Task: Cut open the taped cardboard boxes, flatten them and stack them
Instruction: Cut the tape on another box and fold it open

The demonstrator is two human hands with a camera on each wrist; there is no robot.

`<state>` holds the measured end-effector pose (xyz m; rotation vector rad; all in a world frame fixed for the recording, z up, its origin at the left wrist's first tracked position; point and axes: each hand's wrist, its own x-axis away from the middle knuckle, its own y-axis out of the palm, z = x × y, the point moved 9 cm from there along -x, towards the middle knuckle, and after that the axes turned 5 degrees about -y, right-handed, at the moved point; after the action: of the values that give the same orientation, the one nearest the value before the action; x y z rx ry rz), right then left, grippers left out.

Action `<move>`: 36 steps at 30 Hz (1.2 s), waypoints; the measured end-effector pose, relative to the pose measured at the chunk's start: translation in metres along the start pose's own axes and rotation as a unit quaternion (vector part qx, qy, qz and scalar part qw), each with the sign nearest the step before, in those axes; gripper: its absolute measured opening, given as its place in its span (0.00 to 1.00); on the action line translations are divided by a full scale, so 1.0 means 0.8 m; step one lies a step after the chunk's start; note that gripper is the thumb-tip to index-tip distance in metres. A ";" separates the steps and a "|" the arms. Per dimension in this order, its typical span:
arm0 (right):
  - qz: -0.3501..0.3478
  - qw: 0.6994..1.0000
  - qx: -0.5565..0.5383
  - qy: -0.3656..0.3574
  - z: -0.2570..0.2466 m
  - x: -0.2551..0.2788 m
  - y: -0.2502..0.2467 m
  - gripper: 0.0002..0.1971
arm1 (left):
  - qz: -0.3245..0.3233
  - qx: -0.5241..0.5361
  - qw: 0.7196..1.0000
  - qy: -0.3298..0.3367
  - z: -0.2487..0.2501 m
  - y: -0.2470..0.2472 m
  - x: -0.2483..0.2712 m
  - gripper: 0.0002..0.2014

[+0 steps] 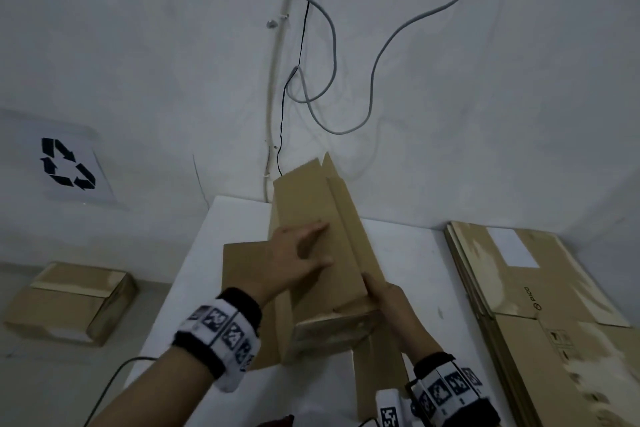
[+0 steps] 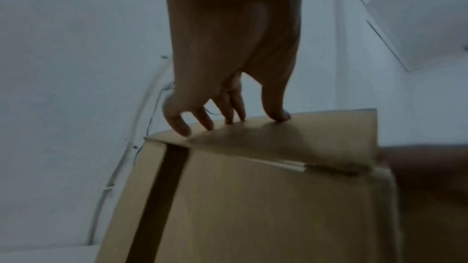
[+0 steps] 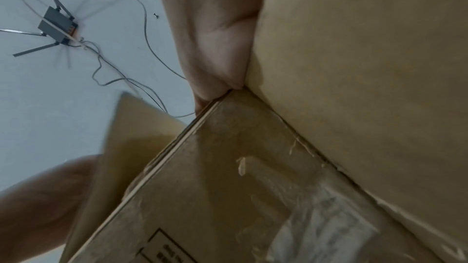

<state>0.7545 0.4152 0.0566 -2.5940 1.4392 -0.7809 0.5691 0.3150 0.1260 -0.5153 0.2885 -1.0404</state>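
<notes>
On the white table (image 1: 408, 253), straight left-hand fingers (image 2: 274, 107) press the box (image 1: 311, 218); right fingers hidden.

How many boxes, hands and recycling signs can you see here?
Box being flattened on the table: 1
Box still closed, on the floor: 1
Stack of flattened boxes: 1
Hands: 2, left, right
Recycling sign: 1
Total: 6

Brown cardboard box (image 1: 322, 253) opened, half collapsed, tilted on white table, flattened boxes (image 1: 540, 315) stacked right, taped box (image 1: 69, 302) left
</notes>
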 end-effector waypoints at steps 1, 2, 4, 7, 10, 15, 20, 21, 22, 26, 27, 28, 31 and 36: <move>0.003 1.000 -0.008 0.005 0.000 0.001 -0.001 0.37 | 0.015 -0.060 0.998 -0.017 -0.005 0.011 -0.005 0.43; 0.008 1.000 -0.023 0.009 0.001 0.001 -0.003 0.36 | 0.047 -0.081 0.994 -0.053 -0.013 0.014 -0.008 0.52; 0.007 0.999 -0.044 0.013 0.002 0.004 -0.001 0.42 | 0.084 -0.052 0.982 -0.162 -0.039 0.010 -0.012 0.70; -0.006 0.999 -0.040 -0.029 0.001 0.001 0.001 0.64 | 0.043 0.022 0.965 -0.256 -0.068 0.014 -0.019 0.82; -0.025 0.997 -0.058 -0.049 0.005 0.000 0.006 0.56 | -0.006 0.172 0.938 -0.302 -0.091 0.022 -0.028 0.76; -0.048 0.995 -0.068 -0.063 -0.001 0.003 0.009 0.50 | -0.012 0.662 0.639 -0.392 -0.099 0.021 -0.042 0.39; -0.075 0.991 -0.097 -0.051 -0.004 0.010 0.015 0.20 | 0.139 0.762 0.510 -0.374 -0.125 -0.001 -0.064 0.33; -0.076 0.991 -0.094 -0.050 -0.002 0.009 0.015 0.18 | 0.156 0.766 0.509 -0.360 -0.124 -0.005 -0.065 0.30; -0.077 0.992 -0.091 -0.047 0.000 0.008 0.015 0.17 | 0.182 0.744 0.542 -0.345 -0.127 -0.014 -0.068 0.27; -0.075 0.991 -0.091 -0.056 -0.004 0.007 0.014 0.30 | 0.246 0.586 0.725 -0.266 -0.130 -0.070 -0.086 0.15; -0.073 0.992 -0.088 -0.059 -0.004 0.007 0.014 0.35 | 0.214 0.545 0.776 -0.235 -0.122 -0.080 -0.096 0.14; -0.071 0.992 -0.086 -0.060 -0.003 0.006 0.014 0.39 | 0.159 0.504 0.819 -0.224 -0.115 -0.083 -0.106 0.16; -0.077 0.992 -0.081 -0.065 -0.006 0.006 0.018 0.40 | 0.068 0.403 0.886 -0.221 -0.132 -0.078 -0.141 0.31; -0.095 0.990 -0.084 -0.055 -0.003 0.011 0.031 0.51 | 0.014 0.263 0.948 -0.180 -0.089 -0.069 -0.166 0.28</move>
<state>0.7379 0.3948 0.0549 -2.8828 1.2950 -0.5433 0.4310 0.3898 0.0933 -0.2062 -0.3026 -0.9274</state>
